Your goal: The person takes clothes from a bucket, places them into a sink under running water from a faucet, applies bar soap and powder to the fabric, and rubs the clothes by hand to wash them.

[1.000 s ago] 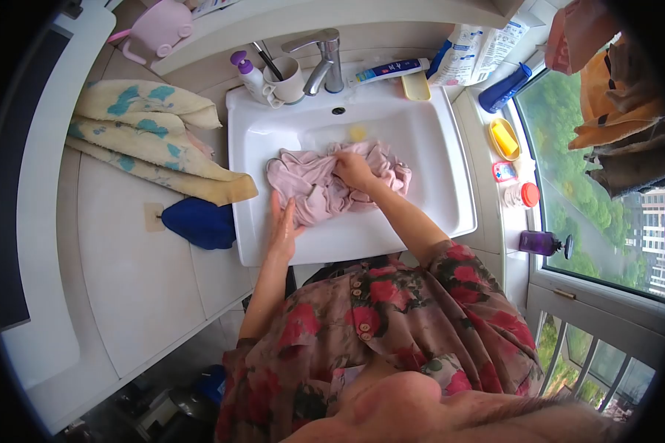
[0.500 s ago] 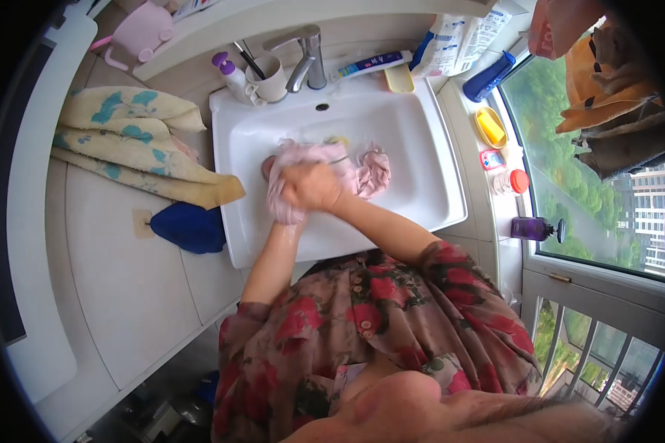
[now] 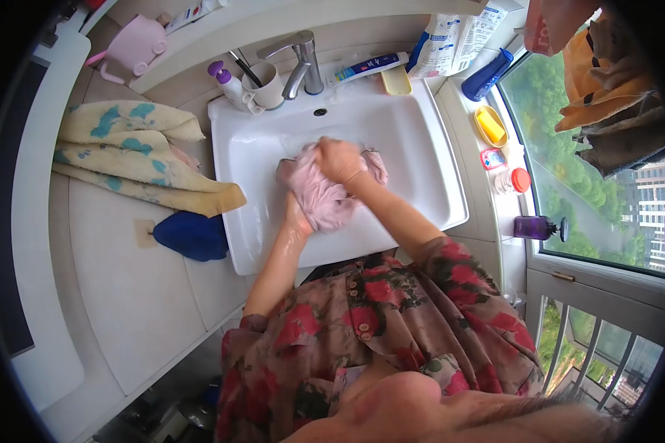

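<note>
A wet, crumpled pink cloth (image 3: 323, 193) lies bunched in the white sink (image 3: 414, 170). My right hand (image 3: 339, 159) is closed on the upper part of the cloth, its fingers curled into the fabric. Under the cloth's left edge is my left hand (image 3: 297, 216), with its fingers covered by the fabric, so their pose is hidden. Behind both hands stands the metal faucet (image 3: 303, 65), above the small overflow hole.
A pump bottle (image 3: 227, 83), a cup (image 3: 264, 86), a toothpaste tube (image 3: 367, 68) and a soap dish (image 3: 397, 82) line the sink's back. Left are a patterned towel (image 3: 137, 148) and a blue cloth (image 3: 191, 235). A yellow dish (image 3: 490, 125) and purple bottle (image 3: 535, 227) sit right.
The cloth was spread wider, then bunched over my left hand with my right hand pressed on it. Now my right hand is farther up and right, and the cloth hangs looser between the hands.
</note>
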A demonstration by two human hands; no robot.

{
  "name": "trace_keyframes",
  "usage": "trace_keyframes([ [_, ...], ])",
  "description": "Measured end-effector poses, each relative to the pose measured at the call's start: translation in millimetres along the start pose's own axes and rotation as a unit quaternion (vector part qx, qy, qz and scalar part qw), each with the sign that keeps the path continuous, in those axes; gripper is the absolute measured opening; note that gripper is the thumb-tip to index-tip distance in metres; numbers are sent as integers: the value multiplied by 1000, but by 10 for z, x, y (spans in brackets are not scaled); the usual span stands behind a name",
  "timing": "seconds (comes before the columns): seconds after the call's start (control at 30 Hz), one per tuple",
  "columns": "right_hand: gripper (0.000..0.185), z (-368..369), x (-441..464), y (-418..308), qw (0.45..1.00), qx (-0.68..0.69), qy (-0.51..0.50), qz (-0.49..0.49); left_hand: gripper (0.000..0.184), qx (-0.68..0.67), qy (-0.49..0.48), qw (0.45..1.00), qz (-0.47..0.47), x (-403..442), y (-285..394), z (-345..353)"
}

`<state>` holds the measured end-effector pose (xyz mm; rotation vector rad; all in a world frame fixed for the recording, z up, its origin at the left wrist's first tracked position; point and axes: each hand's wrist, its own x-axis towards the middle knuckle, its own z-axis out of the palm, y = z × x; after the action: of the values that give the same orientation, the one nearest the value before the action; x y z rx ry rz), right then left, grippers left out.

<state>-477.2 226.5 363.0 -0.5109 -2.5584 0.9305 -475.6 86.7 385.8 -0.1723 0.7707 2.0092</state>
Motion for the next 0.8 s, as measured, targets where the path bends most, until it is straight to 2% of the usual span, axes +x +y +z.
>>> trace_keyframes([
  [0.03, 28, -153, 75, 68, 1000, 2, -19, 17, 55, 86, 88, 992, 7, -37, -23, -14],
  [0.1, 31, -287, 145, 156, 1000, 15, -15, 19, 53, 86, 143, 986, -21, -125, 72, 87],
  [0.17, 33, -502, 274, 155, 969, 242, 5, 48, 52, 90, 148, 985, 3, -152, 249, 60],
  [0.23, 32, -759, 371, 161, 958, 279, 27, 58, 52, 96, 151, 983, 32, -134, 456, -73],
  [0.3, 33, -923, 436, 282, 938, 322, 14, 130, 52, 48, 109, 991, 64, -137, 592, -263],
  [0.33, 33, -921, 468, 403, 938, 322, 15, 130, 53, 17, 101, 994, 30, -185, 658, -306],
  [0.4, 32, -780, 469, 692, 973, 199, 49, 109, 53, 41, 126, 991, 11, -229, 763, -303],
  [0.5, 35, -606, 251, 902, 966, 225, 43, 116, 53, 105, 167, 980, 11, -291, 895, -515],
  [0.53, 47, -652, 147, 937, 975, 184, -12, 128, 52, 147, 183, 972, 24, -316, 900, -648],
  [0.57, 47, -659, 56, 903, 974, 184, -13, 129, 52, 189, 198, 961, 36, -340, 894, -715],
  [0.6, 52, -665, -27, 877, 994, 95, -13, 57, 44, 234, 198, 950, 53, -434, 882, -647],
  [0.63, 59, -676, -102, 851, 1000, 5, -13, -15, 44, 234, 200, 950, 52, -471, 848, -716],
  [0.67, 59, -672, -160, 788, 1000, 6, -13, -15, 40, 378, 212, 897, 84, -484, 813, -827],
  [0.7, 62, -638, -201, 695, 997, -60, -39, -38, 37, 514, 220, 821, 114, -520, 792, -762],
  [0.73, 65, -595, -218, 624, 988, -124, -65, -61, 35, 520, 247, 809, 122, -561, 731, -698],
  [0.77, 65, -498, -237, 603, 988, -122, -67, -61, 35, 521, 249, 808, 121, -563, 721, -711],
  [0.8, 61, -323, -274, 639, 974, -180, -109, -86, 35, 570, 248, 771, 141, -548, 719, -731],
])
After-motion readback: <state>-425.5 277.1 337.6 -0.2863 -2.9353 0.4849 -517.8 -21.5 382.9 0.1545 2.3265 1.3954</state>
